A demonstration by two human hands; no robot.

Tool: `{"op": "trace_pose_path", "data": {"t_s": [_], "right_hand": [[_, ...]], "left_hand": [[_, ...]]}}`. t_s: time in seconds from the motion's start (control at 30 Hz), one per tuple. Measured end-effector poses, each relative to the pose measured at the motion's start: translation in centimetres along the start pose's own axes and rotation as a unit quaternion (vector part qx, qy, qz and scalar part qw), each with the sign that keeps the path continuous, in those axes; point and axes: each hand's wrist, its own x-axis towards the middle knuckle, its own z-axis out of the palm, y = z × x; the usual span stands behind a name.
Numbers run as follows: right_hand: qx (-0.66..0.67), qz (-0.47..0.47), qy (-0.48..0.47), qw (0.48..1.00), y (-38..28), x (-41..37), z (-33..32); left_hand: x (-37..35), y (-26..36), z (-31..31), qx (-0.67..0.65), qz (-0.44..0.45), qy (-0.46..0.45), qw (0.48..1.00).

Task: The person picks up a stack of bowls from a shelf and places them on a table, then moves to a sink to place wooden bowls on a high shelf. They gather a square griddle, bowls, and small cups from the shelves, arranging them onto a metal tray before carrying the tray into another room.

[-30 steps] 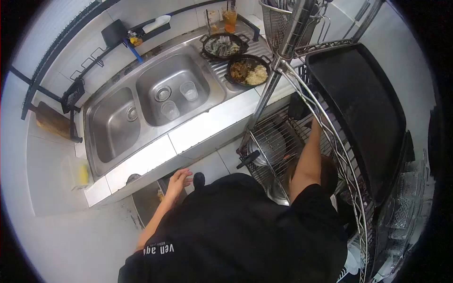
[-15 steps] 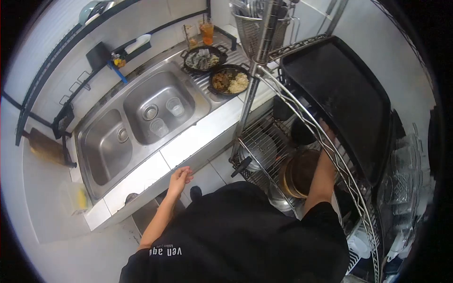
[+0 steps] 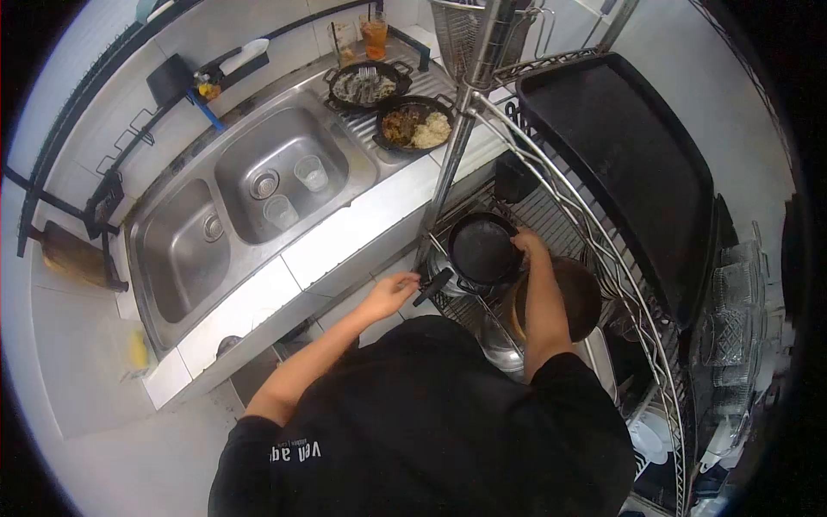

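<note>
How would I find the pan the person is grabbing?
Find the tall silver wire rack right of the steel double sink. Under its big black tray, the right hand holds a small round black metal pan. Unlike the two black pans of food beside the sink, it is empty.

Bright, even light; white tiles near washed out. Glare on steel sink. Black pan loses detail. Strong fisheye bend, dark vignette at corners; right edge dim, soft.
</note>
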Motion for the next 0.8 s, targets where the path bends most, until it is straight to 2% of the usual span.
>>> {"op": "trace_pose_path", "data": {"t_s": [0.03, 0.1, 0.2, 0.23, 0.27, 0.3, 0.33, 0.37, 0.43, 0.47, 0.53, 0.73, 0.8], "right_hand": [[-0.084, 0.010, 0.010, 0.996, 0.9, 3.0, 0.5], [-0.057, 0.082, 0.055, 0.993, -0.4, 0.7, 0.5], [-0.151, 0.051, 0.014, 0.987, -1.6, 0.5, -2.5], [-0.174, -0.011, 0.073, 0.982, -2.6, -0.5, -3.7], [-0.196, -0.075, 0.129, 0.969, -3.9, -0.9, -4.8], [-0.113, -0.163, 0.238, 0.951, -4.9, -0.1, -5.7], [-0.048, -0.260, 0.332, 0.905, -5.8, 0.8, -6.6], [-0.082, -0.266, 0.423, 0.862, -7.1, 3.7, -7.9], [0.002, -0.234, 0.360, 0.903, -10.7, 4.2, -10.9], [0.044, -0.214, 0.331, 0.918, -12.6, 4.4, -12.4], [0.041, -0.218, 0.329, 0.918, -13.8, 5.1, -12.1], [0.065, -0.257, 0.464, 0.845, -16.8, 10.7, -12.2], [0.086, -0.259, 0.506, 0.819, -16.9, 11.4, -11.4]], "left_hand": [[1.0, 0.7, 0.8, -0.010, 0.031, -0.014, 0.999], [3.4, -0.3, 2.6, -0.029, 0.038, -0.024, 0.999], [3.7, -2.4, 3.9, -0.093, 0.033, -0.040, 0.994], [3.2, -2.9, 4.2, -0.133, 0.021, -0.048, 0.990], [2.6, -2.4, 3.7, -0.093, -0.005, -0.060, 0.994], [2.0, -1.7, 3.3, -0.101, -0.011, -0.055, 0.993], [1.3, -0.8, 3.0, -0.108, -0.020, -0.046, 0.993], [0.8, 0.0, 2.7, -0.115, -0.030, -0.034, 0.992], [-0.7, 1.0, 2.0, -0.122, -0.030, -0.034, 0.992], [-1.6, 1.6, 1.6, -0.172, -0.042, -0.030, 0.984], [-3.3, 2.6, 0.6, -0.238, -0.083, -0.015, 0.968], [-12.3, -0.7, -2.5, -0.306, -0.160, 0.154, 0.926], [-15.5, -1.6, -3.3, -0.379, -0.193, 0.243, 0.872]]}}
